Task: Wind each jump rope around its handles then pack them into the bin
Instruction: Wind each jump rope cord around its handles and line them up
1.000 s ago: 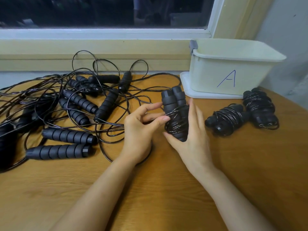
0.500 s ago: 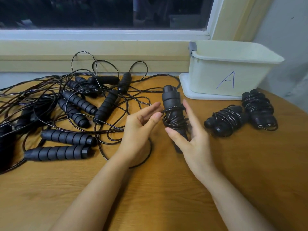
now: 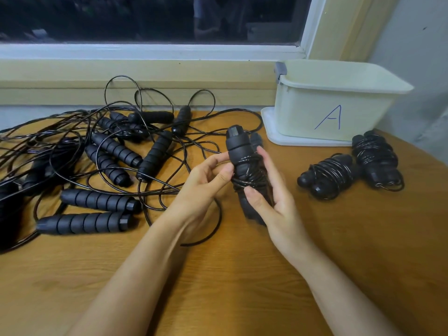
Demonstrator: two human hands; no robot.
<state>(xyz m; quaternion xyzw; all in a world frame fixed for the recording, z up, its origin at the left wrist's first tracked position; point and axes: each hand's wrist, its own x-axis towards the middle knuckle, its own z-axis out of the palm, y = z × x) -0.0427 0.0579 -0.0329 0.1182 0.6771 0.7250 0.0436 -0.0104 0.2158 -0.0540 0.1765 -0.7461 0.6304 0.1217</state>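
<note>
Winding looks like the step in hand: the right grip [image 3: 274, 197] is clamped round the two handles of one jump rope [image 3: 238, 151], held upright just above the counter [image 3: 242, 275]. The left grip [image 3: 206, 180] is closed in a pinch on the cord at the side of the coils already wrapped round the handles' middle. A loose tail [image 3: 214, 229] of black cord curves on the wood below the left wrist, so this rope probably needs a few more turns, though whether that tail belongs to it cannot be told for sure. Two wound bundles [image 3: 332, 174] lie side by side, touching, on the counter's right side, just in front of the bin [image 3: 303, 112], which stands on its lid [image 3: 271, 134] by the window sill. They are not yet packed, and the bin's inside is hidden from this angle. To the left, a tangle of unwound ropes [image 3: 116, 154] sprawls across the counter, handles and cords crossing one another. Most of the task seems to remain: finishing this bundle, untangling and winding the heap, then loading everything into the bin.
</note>
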